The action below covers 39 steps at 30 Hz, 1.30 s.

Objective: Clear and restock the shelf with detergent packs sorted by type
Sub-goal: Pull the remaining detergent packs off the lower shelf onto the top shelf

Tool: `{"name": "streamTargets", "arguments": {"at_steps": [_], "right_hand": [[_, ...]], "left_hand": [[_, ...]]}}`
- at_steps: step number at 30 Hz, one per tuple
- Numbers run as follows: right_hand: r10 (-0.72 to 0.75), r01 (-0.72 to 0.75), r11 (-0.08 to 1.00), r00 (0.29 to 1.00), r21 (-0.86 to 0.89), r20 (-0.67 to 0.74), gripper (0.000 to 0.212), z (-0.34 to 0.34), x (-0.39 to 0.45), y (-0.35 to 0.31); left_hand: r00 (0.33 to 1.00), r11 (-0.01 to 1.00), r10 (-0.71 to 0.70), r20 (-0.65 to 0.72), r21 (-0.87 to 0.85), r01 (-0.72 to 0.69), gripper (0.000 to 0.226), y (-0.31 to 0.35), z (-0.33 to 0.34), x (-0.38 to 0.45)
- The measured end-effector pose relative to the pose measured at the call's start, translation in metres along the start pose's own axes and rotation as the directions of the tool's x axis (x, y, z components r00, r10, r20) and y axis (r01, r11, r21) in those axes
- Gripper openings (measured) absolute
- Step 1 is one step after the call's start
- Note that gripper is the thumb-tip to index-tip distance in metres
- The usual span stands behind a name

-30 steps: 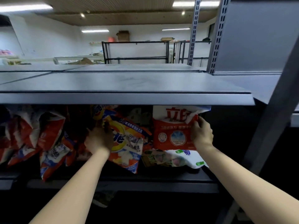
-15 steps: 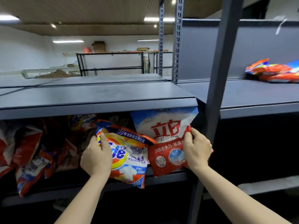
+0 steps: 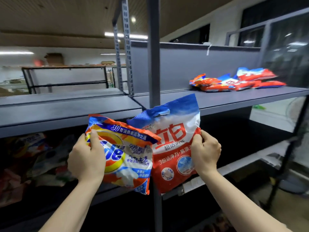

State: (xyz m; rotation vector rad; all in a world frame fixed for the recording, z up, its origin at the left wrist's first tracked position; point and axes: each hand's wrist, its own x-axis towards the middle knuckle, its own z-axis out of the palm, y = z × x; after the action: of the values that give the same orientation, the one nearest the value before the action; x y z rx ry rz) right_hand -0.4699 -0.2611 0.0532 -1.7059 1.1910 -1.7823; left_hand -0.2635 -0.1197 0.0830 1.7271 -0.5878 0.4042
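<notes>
The left hand point(image 3: 86, 160) gripped a crinkled orange plastic Tide pack point(image 3: 127, 156); the right hand point(image 3: 206, 150) pinched a glossy red-and-white pack point(image 3: 173, 148) before the grey metal upright point(image 3: 153, 64).

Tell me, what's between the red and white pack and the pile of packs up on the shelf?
Only bare grey shelf, seen from the head camera. The right hand holds the red-white pack below its front edge; the pile lies further right.

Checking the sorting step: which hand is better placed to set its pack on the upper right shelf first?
Probably the right hand: it grips the red-and-white pack nearest that shelf, where similar packs lie.
</notes>
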Motion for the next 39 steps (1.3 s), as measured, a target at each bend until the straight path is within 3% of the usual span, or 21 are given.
{"name": "streamTargets", "arguments": {"at_steps": [12,21,30,39], "right_hand": [[-0.031,0.005,0.995,0.965,-0.1,-0.259,0.031,-0.131,0.151,0.095],[0.004,-0.049,0.992,0.937,-0.12,-0.348,0.027,-0.213,0.3,0.186],[0.101,-0.117,0.993,0.873,-0.004,-0.477,0.024,-0.246,0.416,0.222],[0.169,-0.104,0.981,0.869,0.163,-0.465,0.023,-0.229,0.507,0.253]], "left_hand": [[0.999,0.994,0.039,0.003,-0.105,-0.039,0.042,0.15,0.139,-0.072],[0.997,0.985,-0.08,0.02,-0.151,0.082,0.039,0.255,0.275,-0.103],[0.982,0.974,-0.182,-0.059,-0.144,0.172,0.041,0.315,0.367,-0.073],[0.963,0.957,-0.261,-0.068,-0.152,0.249,0.045,0.343,0.485,-0.039]]}}
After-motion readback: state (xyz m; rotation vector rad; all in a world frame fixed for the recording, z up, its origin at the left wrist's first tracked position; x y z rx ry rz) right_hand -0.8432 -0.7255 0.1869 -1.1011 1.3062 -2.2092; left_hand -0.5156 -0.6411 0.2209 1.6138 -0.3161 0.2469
